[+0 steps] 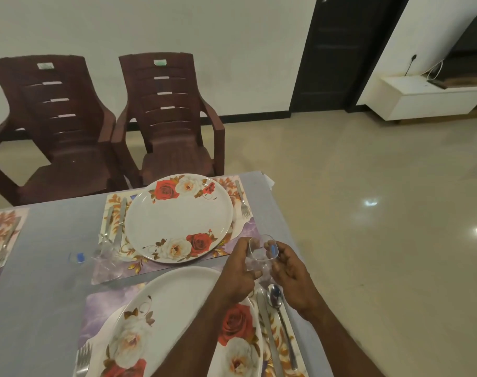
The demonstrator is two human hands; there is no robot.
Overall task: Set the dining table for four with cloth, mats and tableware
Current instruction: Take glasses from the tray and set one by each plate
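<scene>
Left hand (238, 273) and right hand (289, 270) curled around clear glass (262, 253), above mat corner

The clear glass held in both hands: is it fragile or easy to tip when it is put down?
The glass looks thin-walled and clear, so probably light and breakable. It seems taller than wide, so a nudge might tip it. The left hand and right hand both grip it, suggesting care.

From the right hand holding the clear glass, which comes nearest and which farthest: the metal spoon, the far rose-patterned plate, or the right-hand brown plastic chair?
Nearest to the right hand first, in the head view:
1. Metal spoon, just below the hand on the near mat.
2. Far rose-patterned round white plate, up and left on the far mat.
3. Right-hand brown plastic chair, beyond the table's far edge.
</scene>
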